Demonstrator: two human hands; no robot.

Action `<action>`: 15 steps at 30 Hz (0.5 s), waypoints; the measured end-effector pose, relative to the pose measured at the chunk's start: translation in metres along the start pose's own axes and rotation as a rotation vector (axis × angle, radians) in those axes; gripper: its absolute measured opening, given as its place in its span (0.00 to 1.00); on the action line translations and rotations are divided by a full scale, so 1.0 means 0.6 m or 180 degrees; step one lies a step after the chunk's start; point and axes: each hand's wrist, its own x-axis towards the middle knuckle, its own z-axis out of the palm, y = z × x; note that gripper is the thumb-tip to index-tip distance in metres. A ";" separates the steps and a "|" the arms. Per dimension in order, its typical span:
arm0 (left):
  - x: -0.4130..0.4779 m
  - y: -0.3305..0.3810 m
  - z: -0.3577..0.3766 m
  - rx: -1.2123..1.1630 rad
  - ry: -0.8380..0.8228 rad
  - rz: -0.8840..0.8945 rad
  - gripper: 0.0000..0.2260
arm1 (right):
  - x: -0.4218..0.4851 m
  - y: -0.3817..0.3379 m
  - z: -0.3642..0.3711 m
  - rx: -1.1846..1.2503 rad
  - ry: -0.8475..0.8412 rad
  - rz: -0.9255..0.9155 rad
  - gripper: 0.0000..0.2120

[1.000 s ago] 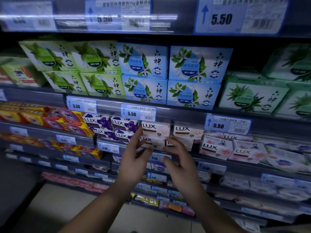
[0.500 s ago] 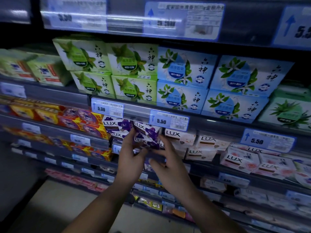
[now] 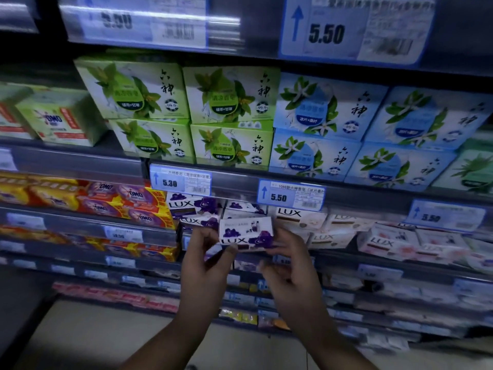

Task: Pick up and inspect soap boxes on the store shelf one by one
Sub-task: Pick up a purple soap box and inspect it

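Head view: price tags (image 3: 292, 194) above held LUX box (image 3: 246, 232).

A person's left hand (image 3: 206, 265) and right hand (image 3: 292, 271) pinch opposite ends of a white-and-purple LUX soap box (image 3: 246, 232), level in front of the display. Just behind it sit more purple LUX boxes (image 3: 192, 206). Green boxes (image 3: 186, 110) and blue boxes (image 3: 346, 129) line the front edge of the shelf above (image 3: 234, 182).
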 end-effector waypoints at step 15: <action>-0.016 0.043 0.013 -0.0354 -0.0467 -0.0342 0.13 | -0.017 0.011 -0.094 0.0883 0.0030 0.0419 0.06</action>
